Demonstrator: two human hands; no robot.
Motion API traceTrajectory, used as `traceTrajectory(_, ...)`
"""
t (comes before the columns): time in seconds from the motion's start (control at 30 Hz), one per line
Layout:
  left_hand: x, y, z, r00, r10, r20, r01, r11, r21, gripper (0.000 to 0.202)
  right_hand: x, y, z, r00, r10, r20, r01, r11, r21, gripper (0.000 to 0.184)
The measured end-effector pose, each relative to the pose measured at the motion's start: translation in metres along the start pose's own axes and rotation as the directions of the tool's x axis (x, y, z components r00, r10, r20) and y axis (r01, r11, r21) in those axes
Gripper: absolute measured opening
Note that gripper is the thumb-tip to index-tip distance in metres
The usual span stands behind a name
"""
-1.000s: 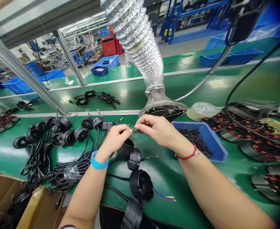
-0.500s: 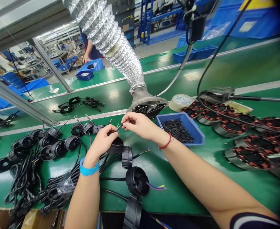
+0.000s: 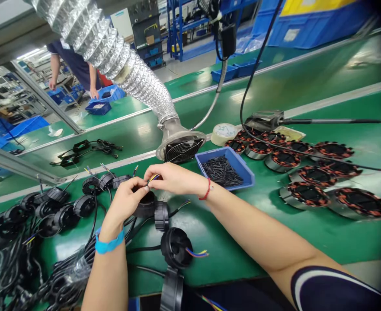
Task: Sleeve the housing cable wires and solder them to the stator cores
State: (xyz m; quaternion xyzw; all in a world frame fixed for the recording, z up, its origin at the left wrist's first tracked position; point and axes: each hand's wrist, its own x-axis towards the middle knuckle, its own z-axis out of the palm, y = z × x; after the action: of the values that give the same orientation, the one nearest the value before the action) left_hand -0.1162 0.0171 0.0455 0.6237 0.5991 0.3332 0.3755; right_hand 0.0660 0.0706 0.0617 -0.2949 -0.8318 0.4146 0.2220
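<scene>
My left hand (image 3: 125, 199) and my right hand (image 3: 171, 179) meet above a black round housing (image 3: 145, 208). Between their fingertips are thin coloured wires (image 3: 153, 177), yellow and blue among them; both hands pinch these. My left wrist wears a blue band, my right a red string. Just right of the held housing stands another black cap (image 3: 161, 216) on its side. Nearer to me lies a black cap (image 3: 177, 248) with red, blue and yellow wires sticking out. A blue bin (image 3: 247, 177) of short black tubes (image 3: 222, 169) sits beyond my right forearm.
A fume extractor hood (image 3: 182, 147) on a silver duct hangs just past my hands. Stator coils (image 3: 308, 194) fill the right side, near a tape roll (image 3: 224, 133). Capped black cables (image 3: 67, 268) crowd the left. Across the bench, a person (image 3: 76, 65) reaches into a blue bin.
The view has shifted, so the bench things sit further left. My right fingers have come closer to my left ones at the wires. More of the person across the bench shows.
</scene>
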Motion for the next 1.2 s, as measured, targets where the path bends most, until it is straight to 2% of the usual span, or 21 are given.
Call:
traceTrajectory(0.07, 0.002, -0.004, -0.006, 0.996, 0.002, -0.086, -0.004, 1.0, -0.025, 0.014, -0.003, 0.004, -0.011, 1.0, -0.005, 0.002, 0.005, 1.0, -0.009, 0.041)
traceTrajectory(0.13, 0.004, -0.011, -0.016, 0.958, 0.018, -0.286, -0.041, 0.996, -0.074, 0.013, -0.011, 0.011, -0.027, 0.998, 0.017, -0.055, -0.017, 1.0, -0.005, 0.054)
traceTrajectory(0.2, 0.007, -0.02, -0.025, 0.83, 0.054, -0.556, -0.11, 0.992, -0.069, 0.013, -0.024, 0.021, -0.044, 0.986, 0.053, -0.158, -0.05, 0.999, 0.02, 0.043)
traceTrajectory(0.23, 0.009, -0.024, -0.029, 0.749, 0.078, -0.658, -0.127, 0.992, -0.027, 0.013, -0.032, 0.028, -0.051, 0.977, 0.079, -0.2, -0.077, 0.997, 0.019, 0.038)
traceTrajectory(0.27, 0.011, -0.028, -0.031, 0.698, 0.101, -0.709, -0.117, 0.993, 0.026, 0.013, -0.04, 0.035, -0.056, 0.966, 0.111, -0.234, -0.113, 0.994, 0.003, 0.035)
traceTrajectory(0.3, 0.013, -0.031, -0.031, 0.695, 0.12, -0.709, -0.085, 0.993, 0.084, 0.014, -0.049, 0.043, -0.059, 0.954, 0.149, -0.259, -0.163, 0.986, -0.033, 0.033)
traceTrajectory(0.37, 0.015, -0.032, -0.027, 0.745, 0.159, -0.648, -0.02, 0.976, 0.216, 0.015, -0.066, 0.058, -0.059, 0.926, 0.245, -0.286, -0.301, 0.938, -0.17, 0.03)
traceTrajectory(0.4, 0.014, -0.031, -0.023, 0.747, 0.203, -0.633, -0.012, 0.956, 0.292, 0.017, -0.074, 0.066, -0.056, 0.908, 0.294, -0.299, -0.374, 0.891, -0.257, 0.029)
traceTrajectory(0.43, 0.013, -0.028, -0.019, 0.715, 0.274, -0.644, -0.02, 0.928, 0.373, 0.02, -0.08, 0.073, -0.052, 0.888, 0.33, -0.321, -0.432, 0.836, -0.339, 0.028)
traceTrajectory(0.53, 0.004, -0.014, -0.001, 0.499, 0.542, -0.676, -0.114, 0.815, 0.569, 0.027, -0.091, 0.088, -0.037, 0.854, 0.369, -0.366, -0.512, 0.721, -0.467, 0.029)
traceTrajectory(0.57, 0.0, -0.008, 0.006, 0.489, 0.602, -0.631, -0.179, 0.777, 0.603, 0.024, -0.092, 0.092, -0.032, 0.852, 0.375, -0.365, -0.518, 0.705, -0.485, 0.031)
traceTrajectory(0.6, -0.005, -0.002, 0.014, 0.53, 0.649, -0.545, -0.263, 0.737, 0.622, 0.019, -0.093, 0.094, -0.029, 0.852, 0.382, -0.358, -0.521, 0.688, -0.506, 0.032)
traceTrajectory(0.63, -0.009, 0.003, 0.022, 0.606, 0.682, -0.41, -0.361, 0.695, 0.622, 0.014, -0.093, 0.095, -0.026, 0.851, 0.391, -0.35, -0.524, 0.671, -0.524, 0.034)
traceTrajectory(0.7, -0.016, 0.011, 0.041, 0.753, 0.659, -0.005, -0.542, 0.623, 0.564, 0.015, -0.093, 0.098, -0.025, 0.841, 0.418, -0.342, -0.541, 0.64, -0.547, 0.036)
traceTrajectory(0.73, -0.019, 0.013, 0.05, 0.779, 0.592, 0.209, -0.599, 0.601, 0.53, 0.018, -0.093, 0.098, -0.025, 0.833, 0.432, -0.347, -0.553, 0.624, -0.552, 0.037)
traceTrajectory(0.77, -0.021, 0.015, 0.058, 0.778, 0.5, 0.381, -0.627, 0.579, 0.521, 0.02, -0.093, 0.099, -0.026, 0.824, 0.442, -0.354, -0.566, 0.609, -0.556, 0.037)
traceTrajectory(0.8, -0.022, 0.015, 0.065, 0.775, 0.403, 0.487, -0.63, 0.553, 0.545, 0.022, -0.093, 0.099, -0.027, 0.817, 0.449, -0.362, -0.576, 0.596, -0.56, 0.036)
traceTrajectory(0.87, -0.023, 0.015, 0.076, 0.803, 0.252, 0.541, -0.589, 0.476, 0.653, 0.022, -0.093, 0.1, -0.028, 0.811, 0.449, -0.374, -0.583, 0.578, -0.571, 0.03)
traceTrajectory(0.93, -0.023, 0.014, 0.08, 0.848, 0.165, 0.504, -0.524, 0.408, 0.747, 0.016, -0.092, 0.1, -0.028, 0.814, 0.441, -0.377, -0.579, 0.568, -0.585, 0.027)
traceTrajectory(1.0, -0.024, 0.013, 0.081, 0.867, 0.103, 0.487, -0.486, 0.382, 0.786, 0.013, -0.092, 0.1, -0.027, 0.816, 0.438, -0.378, -0.576, 0.56, -0.595, 0.027)
traceTrajectory(1.2, -0.026, 0.013, 0.079, 0.849, 0.073, 0.523, -0.507, 0.394, 0.767, 0.016, -0.094, 0.099, -0.025, 0.823, 0.44, -0.359, -0.563, 0.547, -0.62, 0.033)
